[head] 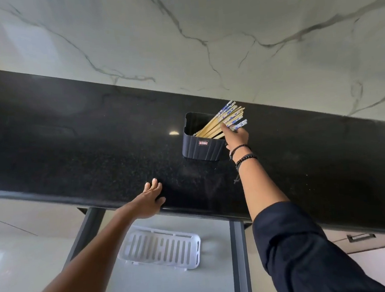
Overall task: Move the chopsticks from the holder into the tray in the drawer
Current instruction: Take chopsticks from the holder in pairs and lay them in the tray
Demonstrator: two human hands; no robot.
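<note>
Right grip (237, 136) closed round chopsticks (228, 115), bundle in holder (200, 145) on surface (71, 143). Left grip (151, 199) spread flat on surface edge. Drawer (152, 287) open, tray (159, 251) empty — nothing transferred yet.

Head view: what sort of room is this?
Likely a kitchen: black speckled countertop against a marble-look wall, a holder of chopsticks on it, an open drawer with a white slotted tray below.

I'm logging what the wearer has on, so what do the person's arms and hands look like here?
The left hand and right hand are bare, ungloved. The right arm has a dark navy sleeve rolled up the forearm and black beaded bracelets at the wrist. The left forearm is uncovered.
</note>
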